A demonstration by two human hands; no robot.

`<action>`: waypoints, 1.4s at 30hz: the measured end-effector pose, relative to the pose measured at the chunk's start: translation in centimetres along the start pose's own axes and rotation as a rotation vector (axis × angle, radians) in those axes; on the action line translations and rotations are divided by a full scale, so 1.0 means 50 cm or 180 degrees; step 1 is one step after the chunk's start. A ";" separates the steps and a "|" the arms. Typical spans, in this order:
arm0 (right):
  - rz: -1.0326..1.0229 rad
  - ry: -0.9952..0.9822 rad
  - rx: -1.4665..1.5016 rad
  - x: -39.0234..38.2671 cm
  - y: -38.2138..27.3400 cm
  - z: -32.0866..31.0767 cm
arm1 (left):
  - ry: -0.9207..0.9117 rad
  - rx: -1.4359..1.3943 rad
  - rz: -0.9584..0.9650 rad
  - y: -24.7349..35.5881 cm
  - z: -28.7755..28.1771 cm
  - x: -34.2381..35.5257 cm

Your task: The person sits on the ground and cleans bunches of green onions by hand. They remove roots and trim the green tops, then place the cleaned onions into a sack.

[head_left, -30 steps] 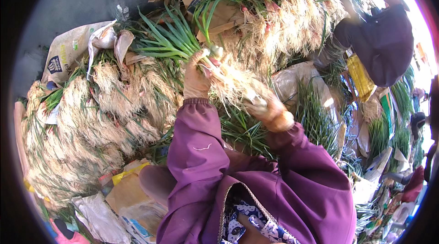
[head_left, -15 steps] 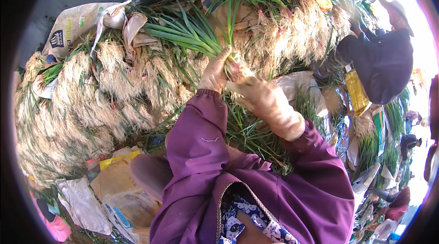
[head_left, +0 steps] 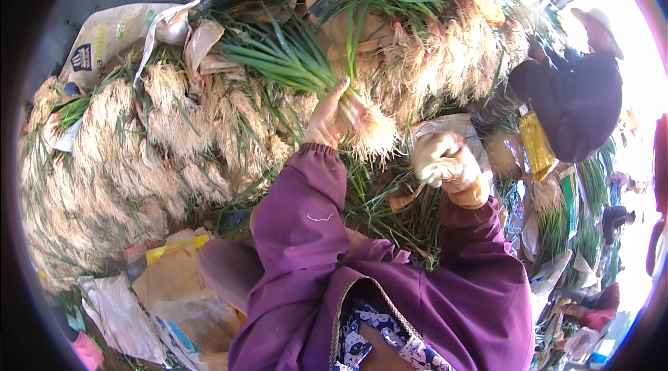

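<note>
Roots (head_left: 376,134) of the green onion bunch (head_left: 316,73) now fan out uncovered, where half a second ago I saw the right hand (head_left: 452,162) over them. That hand has drawn back, nearer and to the right, fingers curled and blurred; I cannot tell whether they grip anything. The left hand (head_left: 328,117) stays clamped on the bunch, the far onion heap (head_left: 459,44) beyond.

1. I look through a head-worn fisheye, the left of a side-by-side pair, facing steeply down.
2. Purple sleeves (head_left: 296,218) rise close from the lower edge; fingers (head_left: 339,88) come mid-view.
3. Rightward, my wide field takes in another person (head_left: 577,103), farther off, near its curved rim.
</note>
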State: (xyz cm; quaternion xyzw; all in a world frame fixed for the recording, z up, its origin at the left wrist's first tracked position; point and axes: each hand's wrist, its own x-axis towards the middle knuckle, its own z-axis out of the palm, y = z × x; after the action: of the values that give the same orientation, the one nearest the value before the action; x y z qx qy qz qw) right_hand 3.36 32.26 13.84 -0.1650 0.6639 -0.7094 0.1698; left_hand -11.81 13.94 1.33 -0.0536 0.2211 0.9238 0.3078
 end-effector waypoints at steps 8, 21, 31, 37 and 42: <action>-0.1055 0.1842 -0.4219 0.154 -0.042 -0.177 | -0.0698 0.0005 0.1743 0.074 0.085 -0.083; -0.0707 0.2572 -0.7075 0.211 0.041 -0.105 | -0.0238 0.0193 0.0668 0.025 0.104 -0.062; -0.0188 0.1762 -0.0765 0.193 0.130 -0.114 | -0.0276 0.0482 0.0075 0.005 0.044 -0.033; 0.0419 0.1847 0.0121 0.318 0.142 -0.087 | -0.0017 0.0306 0.0455 -0.002 0.053 -0.048; 0.0223 0.1543 0.0532 0.344 0.139 -0.065 | 0.0012 0.0012 0.0489 0.005 0.050 -0.077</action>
State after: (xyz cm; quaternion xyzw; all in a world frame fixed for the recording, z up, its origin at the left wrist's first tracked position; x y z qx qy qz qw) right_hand -13.28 26.79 6.82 0.0476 0.6296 -0.7743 0.0432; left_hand -8.79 12.76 4.57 -0.0377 0.2268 0.9442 0.2358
